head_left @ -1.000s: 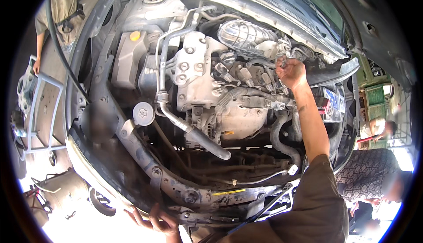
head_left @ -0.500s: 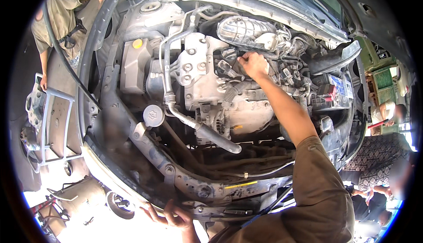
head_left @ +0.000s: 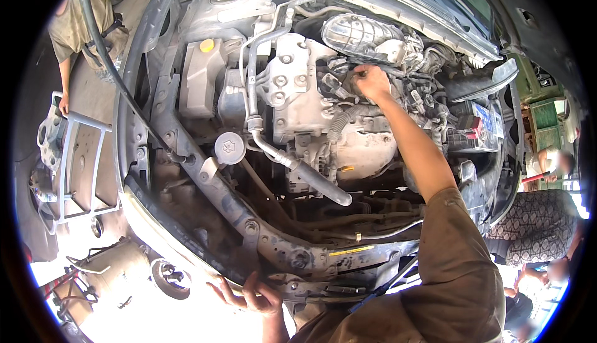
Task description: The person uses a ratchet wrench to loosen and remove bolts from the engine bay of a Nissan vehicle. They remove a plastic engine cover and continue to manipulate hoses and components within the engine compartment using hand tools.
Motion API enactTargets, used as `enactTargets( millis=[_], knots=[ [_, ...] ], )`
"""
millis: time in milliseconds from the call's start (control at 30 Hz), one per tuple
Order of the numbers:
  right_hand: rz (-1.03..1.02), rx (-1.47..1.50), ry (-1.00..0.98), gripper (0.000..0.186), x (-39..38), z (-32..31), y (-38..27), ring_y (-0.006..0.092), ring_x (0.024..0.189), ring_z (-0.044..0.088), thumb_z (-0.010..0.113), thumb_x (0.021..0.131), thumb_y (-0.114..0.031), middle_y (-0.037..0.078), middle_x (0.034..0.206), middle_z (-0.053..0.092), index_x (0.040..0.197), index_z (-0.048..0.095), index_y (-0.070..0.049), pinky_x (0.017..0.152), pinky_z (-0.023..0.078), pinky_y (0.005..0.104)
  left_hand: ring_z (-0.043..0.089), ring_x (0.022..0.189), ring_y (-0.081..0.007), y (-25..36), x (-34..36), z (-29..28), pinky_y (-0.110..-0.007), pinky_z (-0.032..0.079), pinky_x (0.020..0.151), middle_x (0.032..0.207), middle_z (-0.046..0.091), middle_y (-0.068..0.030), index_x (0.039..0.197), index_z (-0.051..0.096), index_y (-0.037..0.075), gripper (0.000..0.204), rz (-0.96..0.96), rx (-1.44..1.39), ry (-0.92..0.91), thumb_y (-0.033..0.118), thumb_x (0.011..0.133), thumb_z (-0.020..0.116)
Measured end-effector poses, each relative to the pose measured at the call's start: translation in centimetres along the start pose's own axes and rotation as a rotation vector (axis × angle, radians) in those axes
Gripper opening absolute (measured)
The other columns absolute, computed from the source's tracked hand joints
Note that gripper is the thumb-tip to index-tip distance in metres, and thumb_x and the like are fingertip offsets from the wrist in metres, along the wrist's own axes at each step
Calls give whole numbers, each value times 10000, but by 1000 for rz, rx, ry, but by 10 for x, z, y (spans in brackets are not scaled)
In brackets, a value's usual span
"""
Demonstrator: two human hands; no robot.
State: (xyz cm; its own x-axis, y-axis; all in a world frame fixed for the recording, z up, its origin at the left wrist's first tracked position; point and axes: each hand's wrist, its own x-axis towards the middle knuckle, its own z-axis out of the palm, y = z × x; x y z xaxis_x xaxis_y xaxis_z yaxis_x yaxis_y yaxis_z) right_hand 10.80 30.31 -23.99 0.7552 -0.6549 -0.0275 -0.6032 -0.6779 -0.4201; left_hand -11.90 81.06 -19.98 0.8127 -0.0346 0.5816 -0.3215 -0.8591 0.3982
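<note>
My right hand [head_left: 373, 83] reaches into the engine bay, its fingers closed in a pinch at the middle of the engine [head_left: 301, 116]. What lies between the fingertips is hidden. Beside them are dark plug connectors [head_left: 336, 86], and a ribbed intake duct [head_left: 354, 35] lies just beyond. A corrugated hose [head_left: 342, 122] bends below the wrist. My left hand [head_left: 255, 296] is low at the car's front edge, next to the front crossmember [head_left: 286, 256], with its fingers spread and nothing in them.
Left of the engine stands a reservoir with a yellow cap [head_left: 207, 46]; a round washer-fluid cap [head_left: 230, 148] sits nearer. A loose-ended black hose [head_left: 323, 184] juts forward. The battery [head_left: 476, 128] is at right. Another person [head_left: 93, 20] stands at far left beside a metal frame [head_left: 87, 163].
The view has shifted, so the engine bay sits slightly right and higher. My right hand stays at the same spot on the engine, fingers still pinched. My left hand remains at the front edge.
</note>
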Motion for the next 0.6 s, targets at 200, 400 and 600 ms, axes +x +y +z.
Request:
enactTargets(
  millis=[200,400,600],
  knots=[
    [56,-199,-3,409,-13,-8,-15,359,1036,643,678,811,-497,175,1070,691,1031,695,-152,918,500,444,212,1396,-545,-3,-3,1,-690,191,1084,1465,377,-218,859,651,84,197,-12,-10,-3,17,778,484],
    [-115,-62,-65,304,2,-4,1,357,1045,638,639,822,-369,183,1067,686,1027,698,-152,923,499,452,190,1401,-550,-1,-3,-1,-698,183,1084,1472,370,-204,855,666,101,213,-43,-2,-28,36,771,482],
    [7,-214,-23,320,-5,-9,-21,353,1039,643,632,806,-372,192,1066,683,1019,705,-145,915,510,448,243,1400,-510,1,2,2,-664,203,1094,1437,419,-236,823,635,57,181,-7,11,21,21,839,458]
  ],
)
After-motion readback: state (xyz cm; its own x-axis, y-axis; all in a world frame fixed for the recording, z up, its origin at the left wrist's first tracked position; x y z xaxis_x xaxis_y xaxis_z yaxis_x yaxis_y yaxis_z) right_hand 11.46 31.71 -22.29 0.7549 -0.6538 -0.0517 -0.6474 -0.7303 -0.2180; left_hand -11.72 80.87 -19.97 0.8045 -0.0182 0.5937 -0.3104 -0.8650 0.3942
